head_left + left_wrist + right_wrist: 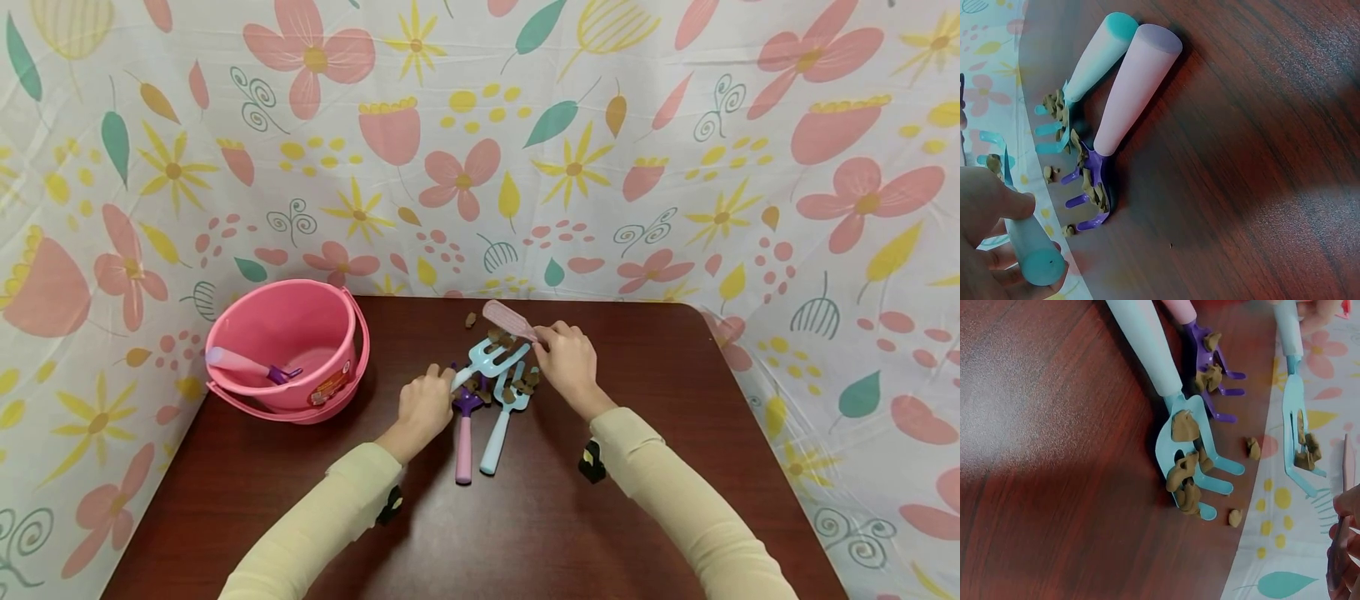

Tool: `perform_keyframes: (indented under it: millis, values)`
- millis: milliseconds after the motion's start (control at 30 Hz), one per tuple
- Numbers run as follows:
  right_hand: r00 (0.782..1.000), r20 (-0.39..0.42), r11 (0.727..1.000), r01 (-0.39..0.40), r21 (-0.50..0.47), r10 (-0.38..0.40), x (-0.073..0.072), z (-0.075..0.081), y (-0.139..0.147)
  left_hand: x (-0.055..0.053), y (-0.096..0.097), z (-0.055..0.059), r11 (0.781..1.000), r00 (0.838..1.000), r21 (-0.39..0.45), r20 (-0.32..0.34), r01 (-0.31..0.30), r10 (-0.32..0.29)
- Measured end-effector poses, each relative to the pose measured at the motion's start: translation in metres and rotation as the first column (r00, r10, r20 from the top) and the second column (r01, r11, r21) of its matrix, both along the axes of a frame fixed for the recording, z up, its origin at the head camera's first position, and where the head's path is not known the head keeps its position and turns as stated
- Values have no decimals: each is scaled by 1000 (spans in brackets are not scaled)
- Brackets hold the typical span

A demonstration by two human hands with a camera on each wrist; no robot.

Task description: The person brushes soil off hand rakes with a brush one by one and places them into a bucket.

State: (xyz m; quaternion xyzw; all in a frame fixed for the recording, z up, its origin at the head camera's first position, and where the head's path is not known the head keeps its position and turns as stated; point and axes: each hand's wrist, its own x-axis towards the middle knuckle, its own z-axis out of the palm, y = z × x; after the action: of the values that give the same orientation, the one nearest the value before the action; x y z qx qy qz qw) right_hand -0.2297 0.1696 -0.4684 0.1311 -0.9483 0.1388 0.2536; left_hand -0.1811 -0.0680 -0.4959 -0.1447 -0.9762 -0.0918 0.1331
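My left hand (426,408) grips the handle of a light blue toy hand fork (487,360), its tines raised over the table with brown clay-like lumps (1307,453) on them. My right hand (570,362) pinches a flat pink paddle-shaped tool (508,320) with a ridged face, close above those tines; its exact kind cannot be told. Below them, a second light blue fork (1169,447) and a purple fork with a pink handle (1132,94) lie on the table. Brown lumps sit on both of their heads.
At the left stands a pink bucket (285,287) with its handle down, holding a pink-handled purple tool (247,363). Loose brown bits (470,320) lie on the dark wooden table (660,517). A flowered curtain (465,100) hangs behind the table.
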Motion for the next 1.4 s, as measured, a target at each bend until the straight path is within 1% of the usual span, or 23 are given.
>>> perform_keyframes:
  millis: [100,167,433,600,800,933,1033,1400]
  values:
    - [1000,-2,1000,18,-13,-18,0,1,2,0,0,0,1000,1000,-3,0,4,-4]
    - [1000,0,1000,15,-19,-15,1,1,2,0,0,-1,1000,1000,-5,1,3,-3]
    - [996,-11,996,-90,6,90,8,-2,-5,-3,-3,-2,1000,1000,-5,2,-16,16]
    - [994,-14,994,-110,13,110,10,-5,-10,-2,-1,-1,1000,1000,5,6,-5,5]
    - [998,5,998,-56,17,56,7,-1,-14,-1,3,0,1000,1000,1,12,0,0]
    - [999,46,999,-26,31,24,8,1,-13,-2,3,2,1000,1000,0,-11,-5,5]
    - [997,69,999,-20,31,17,10,1,-13,-3,2,3,1000,999,-1,-29,-14,14]
    - [995,102,1000,-17,25,15,15,-6,-12,-6,-3,3,999,998,-15,-33,-46,46]
